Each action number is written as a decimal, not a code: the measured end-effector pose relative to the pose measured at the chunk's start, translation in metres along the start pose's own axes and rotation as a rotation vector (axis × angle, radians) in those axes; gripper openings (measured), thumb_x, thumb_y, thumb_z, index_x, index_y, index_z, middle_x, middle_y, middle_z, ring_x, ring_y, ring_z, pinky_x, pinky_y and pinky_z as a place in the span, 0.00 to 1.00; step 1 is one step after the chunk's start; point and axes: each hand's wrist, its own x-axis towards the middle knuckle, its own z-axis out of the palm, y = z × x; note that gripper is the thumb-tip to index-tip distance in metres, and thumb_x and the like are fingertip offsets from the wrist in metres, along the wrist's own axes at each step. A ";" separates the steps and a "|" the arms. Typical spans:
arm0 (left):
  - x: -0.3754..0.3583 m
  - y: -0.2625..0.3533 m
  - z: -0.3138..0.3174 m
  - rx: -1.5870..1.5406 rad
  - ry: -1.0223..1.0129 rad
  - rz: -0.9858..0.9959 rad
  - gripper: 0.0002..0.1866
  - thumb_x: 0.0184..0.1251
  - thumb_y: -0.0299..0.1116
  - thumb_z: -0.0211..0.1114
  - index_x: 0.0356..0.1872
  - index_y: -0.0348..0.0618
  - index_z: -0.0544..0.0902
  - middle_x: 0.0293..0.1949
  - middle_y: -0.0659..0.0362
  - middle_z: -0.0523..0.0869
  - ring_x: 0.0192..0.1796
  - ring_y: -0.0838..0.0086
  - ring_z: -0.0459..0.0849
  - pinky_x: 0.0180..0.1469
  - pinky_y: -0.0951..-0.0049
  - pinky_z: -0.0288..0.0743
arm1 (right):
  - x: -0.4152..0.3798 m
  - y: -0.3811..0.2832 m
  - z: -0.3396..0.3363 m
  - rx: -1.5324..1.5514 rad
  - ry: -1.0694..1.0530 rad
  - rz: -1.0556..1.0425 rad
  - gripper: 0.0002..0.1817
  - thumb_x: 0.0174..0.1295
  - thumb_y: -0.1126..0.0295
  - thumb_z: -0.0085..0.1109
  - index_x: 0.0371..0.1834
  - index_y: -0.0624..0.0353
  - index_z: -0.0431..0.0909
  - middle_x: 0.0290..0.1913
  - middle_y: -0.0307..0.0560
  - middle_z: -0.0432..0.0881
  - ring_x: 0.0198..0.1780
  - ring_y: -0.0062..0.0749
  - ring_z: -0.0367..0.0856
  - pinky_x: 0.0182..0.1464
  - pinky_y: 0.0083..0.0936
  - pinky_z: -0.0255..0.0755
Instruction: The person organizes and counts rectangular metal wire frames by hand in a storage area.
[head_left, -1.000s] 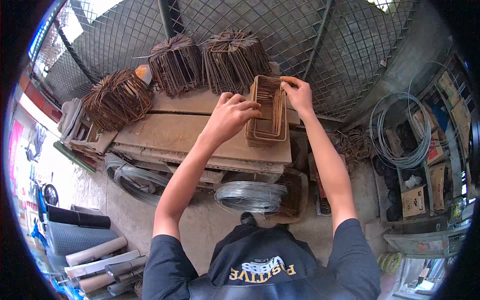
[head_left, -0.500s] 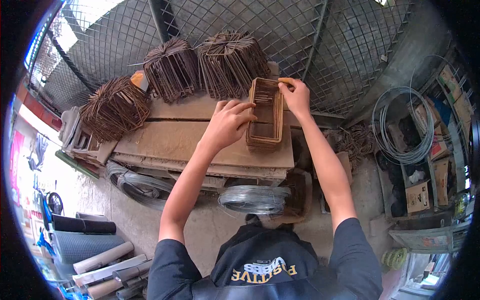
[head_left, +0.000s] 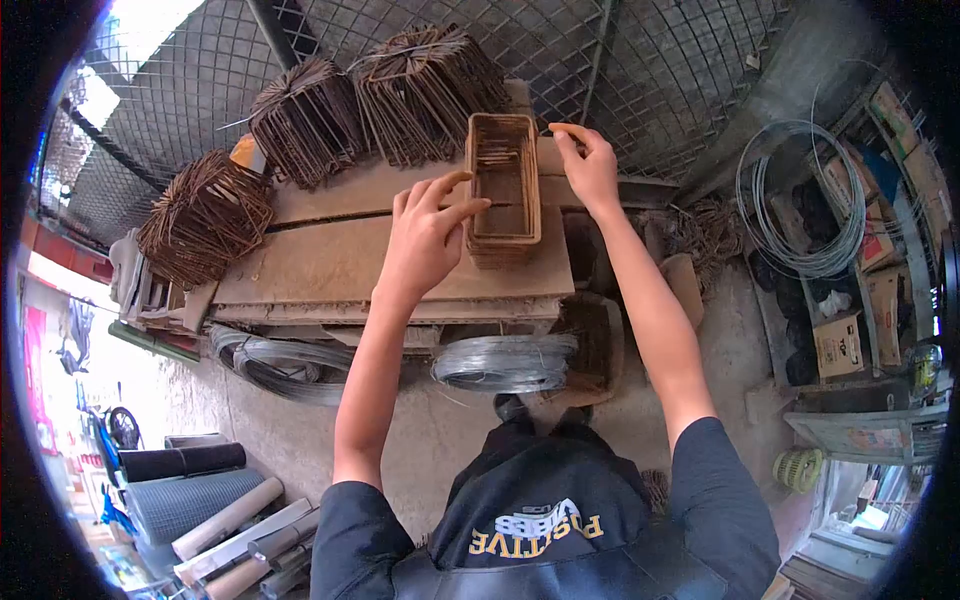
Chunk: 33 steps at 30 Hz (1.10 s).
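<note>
A stack of rusty rectangular wire frames (head_left: 503,240) stands near the right end of the wooden table (head_left: 330,262). At its left side is my left hand (head_left: 428,220), fingers apart, with thumb and index fingertips at the frames' left edge; whether they touch is hard to tell. My right hand (head_left: 588,168) hovers just right of the stack's upper corner, apart from it, thumb and fingers spread with nothing visible between them. Three bundles of rusty frames, a left one (head_left: 205,218), a middle one (head_left: 308,120) and a right one (head_left: 430,92), sit along the table's back.
Wire mesh (head_left: 680,90) rises behind the table. Coils of grey wire lie below its front edge, one in the middle (head_left: 505,364) and one further left (head_left: 270,365). A wire coil (head_left: 805,200) hangs over shelving at right. Mesh rolls (head_left: 190,490) lie at lower left.
My right hand has come away from the stack's upper right corner. My left hand stays at the left side, its fingers more spread. The whole view has shifted somewhat.
</note>
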 end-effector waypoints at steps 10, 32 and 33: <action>-0.032 0.104 0.031 -0.043 0.193 -0.126 0.20 0.65 0.19 0.67 0.54 0.54 0.92 0.59 0.57 0.87 0.63 0.60 0.81 0.69 0.59 0.67 | -0.137 0.094 -0.071 0.265 -0.127 0.196 0.13 0.79 0.63 0.60 0.56 0.57 0.89 0.37 0.36 0.86 0.30 0.17 0.75 0.34 0.26 0.71; -0.217 0.267 0.383 -0.600 -0.558 -0.690 0.11 0.73 0.28 0.65 0.52 0.38 0.88 0.44 0.45 0.92 0.46 0.59 0.92 0.50 0.61 0.83 | -0.523 0.388 -0.233 0.016 -0.122 1.130 0.10 0.76 0.69 0.62 0.53 0.57 0.88 0.40 0.40 0.87 0.41 0.24 0.83 0.47 0.27 0.77; -0.242 0.260 0.406 -0.598 -0.571 -0.691 0.11 0.73 0.28 0.65 0.52 0.38 0.88 0.44 0.45 0.92 0.46 0.59 0.92 0.50 0.61 0.83 | -0.536 0.403 -0.230 0.021 -0.120 1.142 0.10 0.76 0.69 0.62 0.53 0.57 0.88 0.40 0.40 0.87 0.41 0.24 0.83 0.47 0.27 0.77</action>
